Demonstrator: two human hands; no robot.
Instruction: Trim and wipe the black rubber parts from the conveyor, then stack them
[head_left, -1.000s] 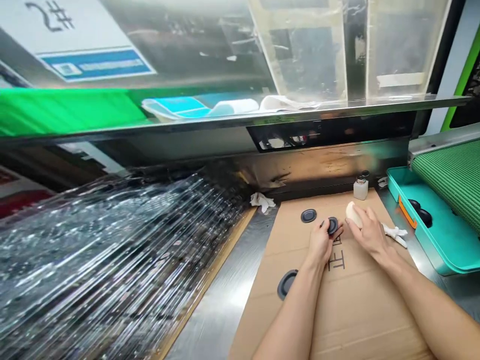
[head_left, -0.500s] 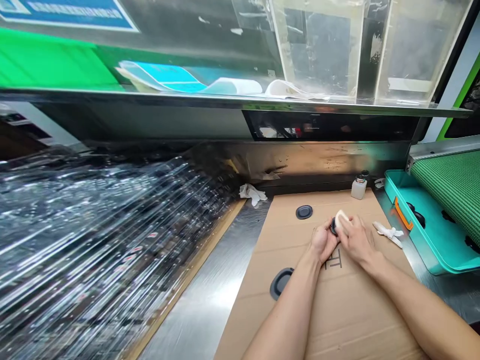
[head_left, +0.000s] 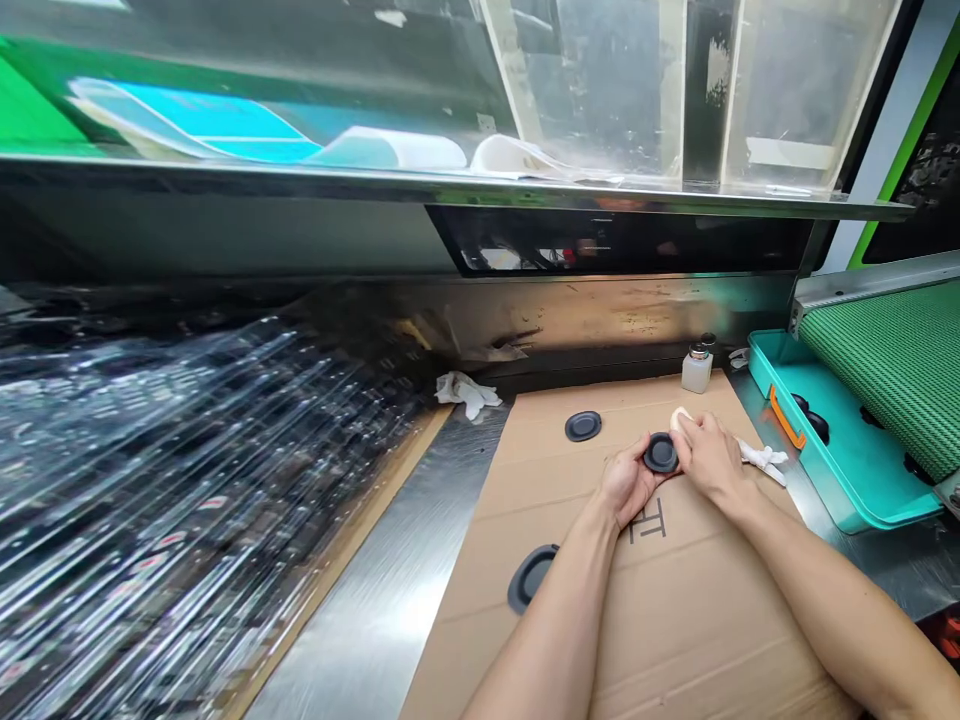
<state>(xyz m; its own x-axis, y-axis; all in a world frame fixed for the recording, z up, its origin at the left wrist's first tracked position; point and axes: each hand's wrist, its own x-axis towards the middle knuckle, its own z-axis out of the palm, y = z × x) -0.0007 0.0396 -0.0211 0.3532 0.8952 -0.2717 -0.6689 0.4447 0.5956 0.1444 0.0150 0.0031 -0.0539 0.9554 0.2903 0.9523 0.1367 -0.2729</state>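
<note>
My left hand (head_left: 628, 482) is closed on the edge of a small black oval part with a raised rim (head_left: 661, 453), held face up above the cardboard sheet (head_left: 675, 600). Just to its right, my right hand (head_left: 709, 455) pinches a white wiping cloth (head_left: 679, 419) beside the part. Two similar black oval parts lie on the cardboard: one farther back (head_left: 583, 426), and another (head_left: 531, 578) partly covered by my left forearm. A crumpled white cloth (head_left: 763, 458) lies right of my right hand.
A small white bottle with a dark cap (head_left: 697, 370) stands at the cardboard's back edge. On the right, a teal tray (head_left: 855, 490) holds black parts beneath a green conveyor belt (head_left: 892, 350). Plastic-wrapped stacks (head_left: 187, 500) fill the left. A metal shelf edge (head_left: 375, 178) overhangs.
The black part has turned from edge-on to face up in my left hand. My right hand has drawn the cloth off its face. The whole view has shifted rightward.
</note>
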